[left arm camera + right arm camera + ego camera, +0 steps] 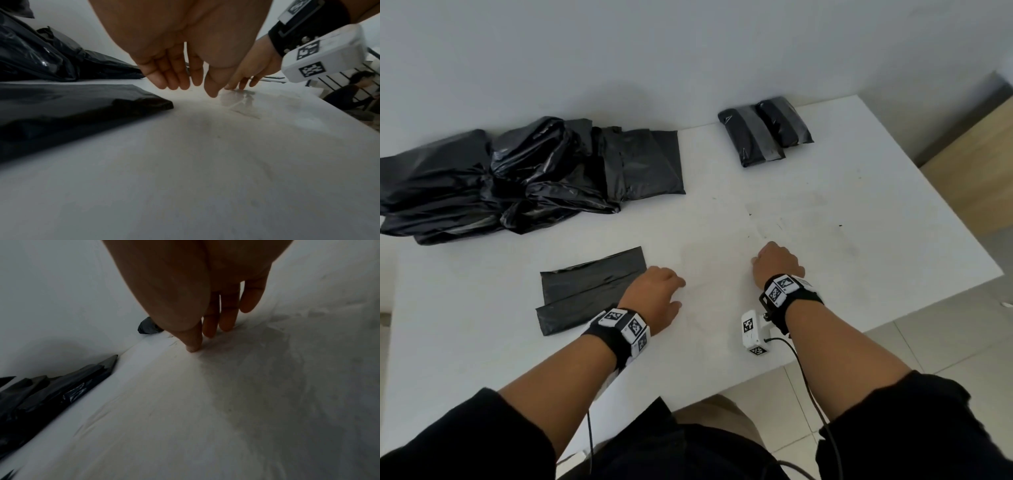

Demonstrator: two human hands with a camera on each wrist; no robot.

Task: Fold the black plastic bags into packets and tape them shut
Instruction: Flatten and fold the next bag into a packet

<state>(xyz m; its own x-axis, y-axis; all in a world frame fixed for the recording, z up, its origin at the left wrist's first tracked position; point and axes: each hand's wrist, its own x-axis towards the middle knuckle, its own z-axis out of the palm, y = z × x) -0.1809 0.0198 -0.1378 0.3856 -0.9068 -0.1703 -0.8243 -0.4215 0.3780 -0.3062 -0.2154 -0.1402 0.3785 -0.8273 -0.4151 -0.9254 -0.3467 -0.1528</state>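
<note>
The white table (825, 212) takes up most of the view. Biggest thing on it is the loose heap of black bags (493, 178) at the far left, crumpled and unfolded. Over at the far right corner sit two finished packets (765, 132), side by side and touching, with grey tape bands across them. Closer in, on the left, there's a half-folded bag (589, 291) lying flat as a long strip, creased lengthwise.

Hands: the left hand (659, 296) hovers just beside the strip's right end with its fingers loosely extended, gripping nothing. The right hand (777, 262) is well apart from the bag, fingertips (193, 347) pressing down onto the tabletop, also holding nothing. In the left wrist view there looks to be a clear shiny film under them, maybe tape stuck to the table, but it's hard to be sure.

Looks like the stage between folds on packet number three. Next move probably needs the left hand to pin the strip while it's folded shorter, then tape gets brought over. No roll in sight.
</note>
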